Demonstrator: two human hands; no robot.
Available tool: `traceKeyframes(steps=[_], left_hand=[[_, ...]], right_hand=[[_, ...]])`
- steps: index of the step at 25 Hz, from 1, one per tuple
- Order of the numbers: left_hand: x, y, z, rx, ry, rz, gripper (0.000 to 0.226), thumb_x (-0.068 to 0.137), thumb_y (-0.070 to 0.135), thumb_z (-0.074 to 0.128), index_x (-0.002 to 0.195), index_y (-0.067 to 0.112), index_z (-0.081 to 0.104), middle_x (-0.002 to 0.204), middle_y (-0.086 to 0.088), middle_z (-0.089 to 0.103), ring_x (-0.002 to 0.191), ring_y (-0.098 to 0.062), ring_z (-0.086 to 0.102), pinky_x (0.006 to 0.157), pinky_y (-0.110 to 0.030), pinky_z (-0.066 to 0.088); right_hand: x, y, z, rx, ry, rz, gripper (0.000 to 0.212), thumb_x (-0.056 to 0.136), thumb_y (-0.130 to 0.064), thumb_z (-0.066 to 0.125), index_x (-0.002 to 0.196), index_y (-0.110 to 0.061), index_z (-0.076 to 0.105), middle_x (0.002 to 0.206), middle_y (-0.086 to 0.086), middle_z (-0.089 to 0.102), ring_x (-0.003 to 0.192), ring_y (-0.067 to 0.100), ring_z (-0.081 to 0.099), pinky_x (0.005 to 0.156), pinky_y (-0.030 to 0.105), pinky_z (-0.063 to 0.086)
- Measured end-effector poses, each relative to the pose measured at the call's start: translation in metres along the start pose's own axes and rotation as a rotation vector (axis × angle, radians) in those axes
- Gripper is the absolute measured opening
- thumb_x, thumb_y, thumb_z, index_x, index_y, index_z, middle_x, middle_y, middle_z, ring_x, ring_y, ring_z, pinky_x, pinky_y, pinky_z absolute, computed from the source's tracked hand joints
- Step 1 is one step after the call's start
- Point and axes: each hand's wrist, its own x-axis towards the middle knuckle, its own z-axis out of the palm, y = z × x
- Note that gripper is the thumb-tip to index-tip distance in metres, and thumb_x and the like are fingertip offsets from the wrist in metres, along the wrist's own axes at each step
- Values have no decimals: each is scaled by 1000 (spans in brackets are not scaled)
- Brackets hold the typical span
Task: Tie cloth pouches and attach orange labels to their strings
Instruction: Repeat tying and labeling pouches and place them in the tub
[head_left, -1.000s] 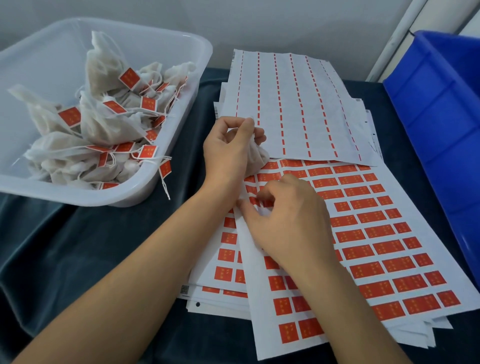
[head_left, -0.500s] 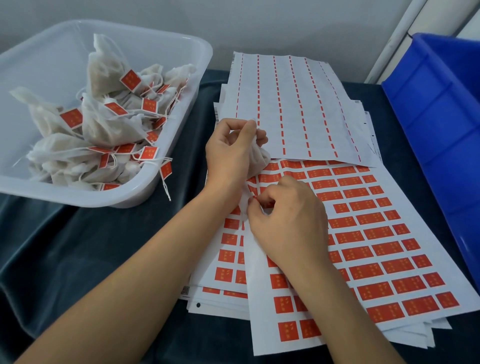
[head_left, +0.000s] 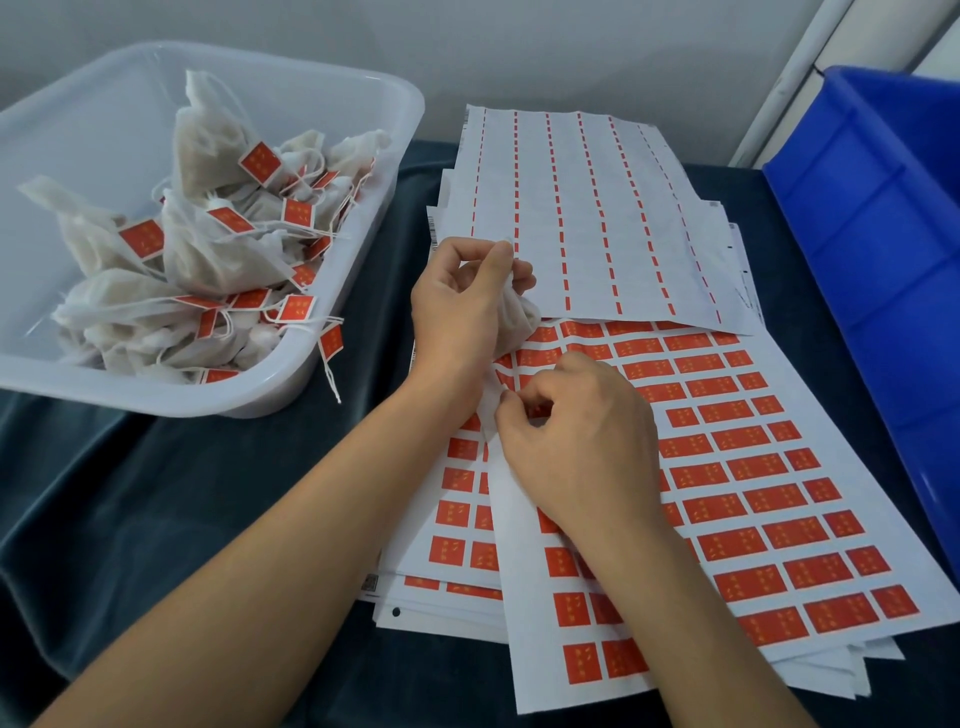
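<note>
My left hand (head_left: 460, 304) grips a small white cloth pouch (head_left: 517, 322) above the top edge of a sheet of orange labels (head_left: 737, 467). Its thumb and forefinger pinch the pouch's string up near its top. My right hand (head_left: 576, 441) lies on the same sheet just below, fingertips curled and pinching at an orange label (head_left: 511, 382) near the sheet's upper left corner. What lies under the right fingers is hidden.
A clear plastic tub (head_left: 332, 358) at the left holds several tied pouches with orange labels (head_left: 208, 249). Used label sheets (head_left: 587, 218) with only thin orange strips lie at the back. A blue bin (head_left: 883, 249) stands at the right. Dark cloth (head_left: 156, 493) covers the table.
My right hand has shifted a little up the sheet towards the left hand, its fingertips working at a label. The left hand has stayed put with the pouch.
</note>
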Motion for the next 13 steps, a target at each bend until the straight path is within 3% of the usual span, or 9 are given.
traceKeyframes(steps=[13], left_hand=[[0,0,0,11,-7,-2,16,104,27,66,108,12,67,93,4,80,90,-13,78,74,-20,62]], right_hand=[[2,0,-2,-31,25,0,32,94,-46,64,66,-31,59,62,-18,48,52,7,49,52,9,28]])
